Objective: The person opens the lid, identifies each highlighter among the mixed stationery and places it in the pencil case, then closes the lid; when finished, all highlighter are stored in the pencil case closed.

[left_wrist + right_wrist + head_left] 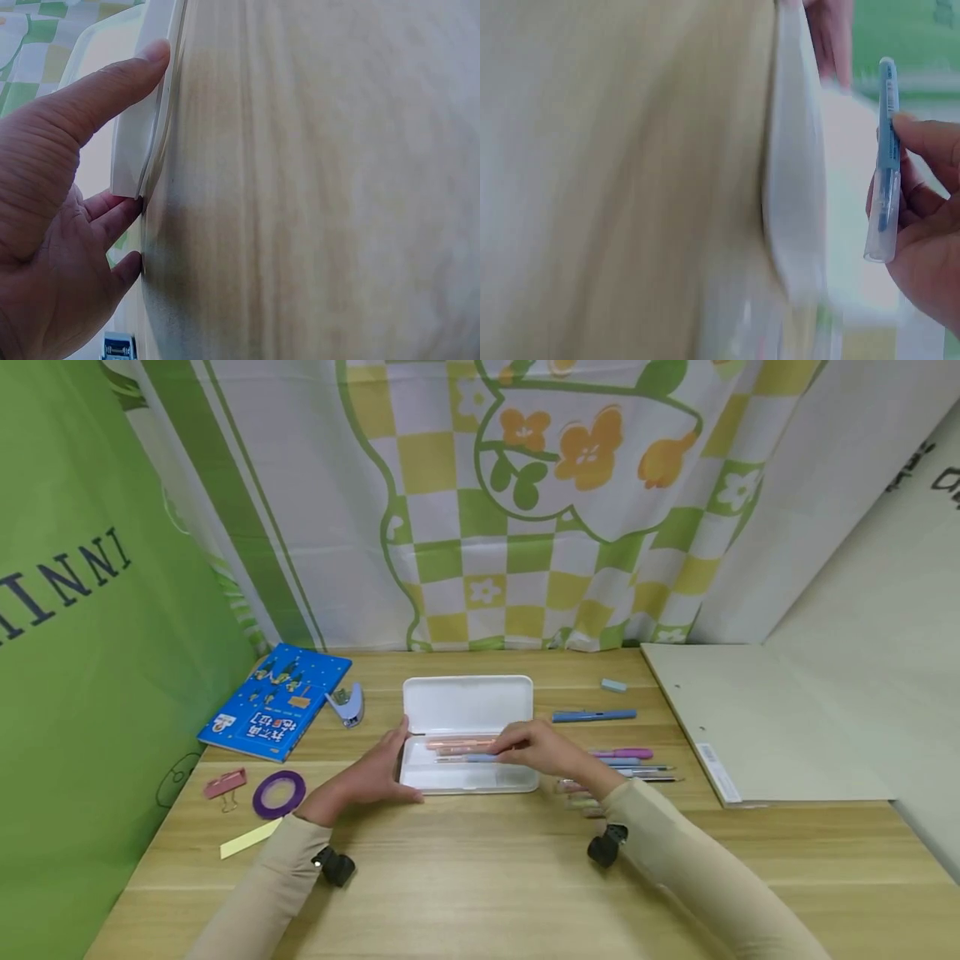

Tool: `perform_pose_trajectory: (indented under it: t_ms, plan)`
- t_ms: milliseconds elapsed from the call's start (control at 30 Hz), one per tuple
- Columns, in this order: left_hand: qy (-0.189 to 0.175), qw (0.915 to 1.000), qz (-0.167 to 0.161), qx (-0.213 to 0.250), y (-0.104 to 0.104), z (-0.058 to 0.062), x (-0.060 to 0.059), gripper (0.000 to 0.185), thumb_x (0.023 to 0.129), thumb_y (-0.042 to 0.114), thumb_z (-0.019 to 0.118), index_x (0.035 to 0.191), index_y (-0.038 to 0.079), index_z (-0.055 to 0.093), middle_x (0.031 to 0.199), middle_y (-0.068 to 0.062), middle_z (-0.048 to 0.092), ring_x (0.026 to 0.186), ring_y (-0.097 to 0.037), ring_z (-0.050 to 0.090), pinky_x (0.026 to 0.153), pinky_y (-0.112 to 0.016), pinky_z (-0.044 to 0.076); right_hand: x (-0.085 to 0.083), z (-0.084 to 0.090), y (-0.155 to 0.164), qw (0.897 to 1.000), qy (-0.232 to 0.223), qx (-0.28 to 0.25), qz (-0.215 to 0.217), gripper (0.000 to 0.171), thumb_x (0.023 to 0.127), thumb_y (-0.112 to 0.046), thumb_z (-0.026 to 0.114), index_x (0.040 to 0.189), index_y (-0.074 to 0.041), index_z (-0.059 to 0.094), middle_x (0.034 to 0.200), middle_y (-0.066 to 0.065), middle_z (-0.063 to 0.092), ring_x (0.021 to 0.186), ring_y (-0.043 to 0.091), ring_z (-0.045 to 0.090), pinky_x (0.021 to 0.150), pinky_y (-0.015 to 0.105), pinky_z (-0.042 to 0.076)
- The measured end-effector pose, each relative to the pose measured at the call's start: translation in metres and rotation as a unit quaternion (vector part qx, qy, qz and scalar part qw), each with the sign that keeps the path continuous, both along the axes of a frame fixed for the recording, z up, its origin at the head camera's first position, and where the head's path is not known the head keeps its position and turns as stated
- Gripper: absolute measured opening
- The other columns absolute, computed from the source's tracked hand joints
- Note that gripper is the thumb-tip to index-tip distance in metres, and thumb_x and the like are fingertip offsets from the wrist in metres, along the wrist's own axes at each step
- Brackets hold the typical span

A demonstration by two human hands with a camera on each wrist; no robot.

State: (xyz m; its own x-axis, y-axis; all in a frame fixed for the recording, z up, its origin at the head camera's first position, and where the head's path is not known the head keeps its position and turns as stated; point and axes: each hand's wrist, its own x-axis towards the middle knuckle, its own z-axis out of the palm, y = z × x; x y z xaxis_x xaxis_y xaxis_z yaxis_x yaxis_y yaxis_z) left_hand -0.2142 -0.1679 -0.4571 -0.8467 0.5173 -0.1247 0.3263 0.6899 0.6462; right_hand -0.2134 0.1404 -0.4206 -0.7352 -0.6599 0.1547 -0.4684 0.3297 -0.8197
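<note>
A white pencil case (468, 783) lies with its lid raised on the wooden table. My left hand (372, 770) holds its left end, with the thumb (112, 86) against the front wall and the fingers around the side. Over the tray, my right hand (542, 748) pinches a blue pen (889, 139) with a clear cap between thumb and fingers. In the head view that pen lies level, pointing left. Several pinkish pens (457, 742) rest inside the case, toward the hinge.
Right of the case lie several pens and pencils (633, 762), a blue pen (594, 716), an eraser (613, 685) and a large cream pad (772, 727). Leftward are a blue book (273, 706), light-blue stapler (347, 705), pink binder clip (225, 783), purple tape roll (260, 800) and yellow strip (247, 840).
</note>
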Motion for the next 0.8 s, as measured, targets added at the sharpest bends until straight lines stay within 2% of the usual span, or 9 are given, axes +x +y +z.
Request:
perform_pose_trajectory:
  t_ms: [167, 300, 467, 667, 800]
  plan:
    - [0.002, 1.0, -0.001, 0.002, -0.001, -0.003, -0.001, 0.129, 0.068, 0.041, 0.084, 0.149, -0.002, -0.007, 0.152, -0.025, 0.016, 0.138, -0.037, 0.022, 0.111, -0.05, 0.022, 0.008, -0.003, -0.057, 0.999, 0.02, 0.026, 0.008, 0.014, 0.086, -0.003, 0.066, 0.097, 0.001, 0.073, 0.098, 0.009, 0.071, 0.094, 0.015, 0.063, 0.079, 0.022, 0.049]
    - [0.01, 0.9999, -0.008, 0.007, -0.001, -0.004, -0.002, 0.128, 0.069, 0.039, 0.083, 0.149, -0.001, -0.008, 0.151, -0.026, 0.016, 0.138, -0.037, 0.022, 0.111, -0.05, 0.022, 0.005, -0.008, -0.082, 0.998, 0.023, 0.053, -0.015, 0.012, 0.085, -0.005, 0.068, 0.095, -0.004, 0.075, 0.096, 0.006, 0.072, 0.094, 0.013, 0.063, 0.08, 0.019, 0.047]
    - [0.011, 0.9999, -0.011, 0.001, 0.0, -0.003, -0.002, 0.127, 0.07, 0.038, 0.083, 0.149, -0.001, -0.008, 0.151, -0.026, 0.017, 0.137, -0.037, 0.023, 0.11, -0.05, 0.023, 0.001, -0.015, -0.09, 0.996, 0.027, 0.08, -0.033, 0.01, 0.084, -0.004, 0.069, 0.092, -0.005, 0.076, 0.095, 0.005, 0.071, 0.093, 0.014, 0.063, 0.079, 0.019, 0.047]
    - [-0.002, 1.0, -0.006, 0.0, -0.001, -0.002, -0.001, 0.127, 0.07, 0.039, 0.083, 0.149, -0.001, -0.008, 0.151, -0.026, 0.016, 0.137, -0.037, 0.023, 0.11, -0.05, 0.022, 0.005, -0.021, -0.094, 0.993, 0.092, 0.076, -0.019, 0.007, 0.081, 0.001, 0.069, 0.086, -0.001, 0.074, 0.087, 0.006, 0.071, 0.088, 0.018, 0.063, 0.079, 0.022, 0.048]
    - [-0.002, 1.0, -0.006, 0.001, -0.001, -0.001, -0.001, 0.127, 0.07, 0.039, 0.083, 0.149, -0.001, -0.008, 0.151, -0.026, 0.015, 0.138, -0.038, 0.022, 0.111, -0.05, 0.022, 0.007, -0.023, -0.095, 0.992, 0.097, 0.077, -0.025, 0.007, 0.081, 0.001, 0.069, 0.085, -0.001, 0.074, 0.086, 0.006, 0.07, 0.088, 0.017, 0.063, 0.079, 0.022, 0.048]
